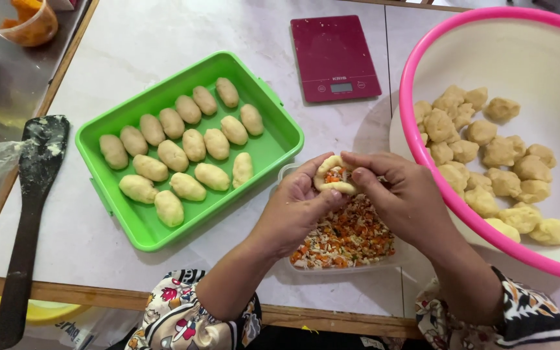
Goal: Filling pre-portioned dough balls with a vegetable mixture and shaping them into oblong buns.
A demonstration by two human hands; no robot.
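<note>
Dough piece (336,177), half folded over an orange-and-white filling, sat at frame centre, cupped between both hands above the filling container. Left hand (299,201) curled under it from the left, fingers closed around the dough; right hand (400,188) pressed in from the right, thumb and fingertips pinched on the open seam. Below, clear container of chopped vegetable filling (348,240) (carrot bits, pale shreds). Left of centre, green tray (273,113) with neat rows of shaped dough ovals (194,144). Far right, pink-rimmed basin (422,168) holding rough dough lumps (490,152). Top centre, dark red kitchen scale (334,57); far left, floury black spatula (34,194).

Risk, as judged: seam still gaping, filling showing. Pinched too hard or too thin, likely to tear and spill filling; left unsealed, could burst open later.
</note>
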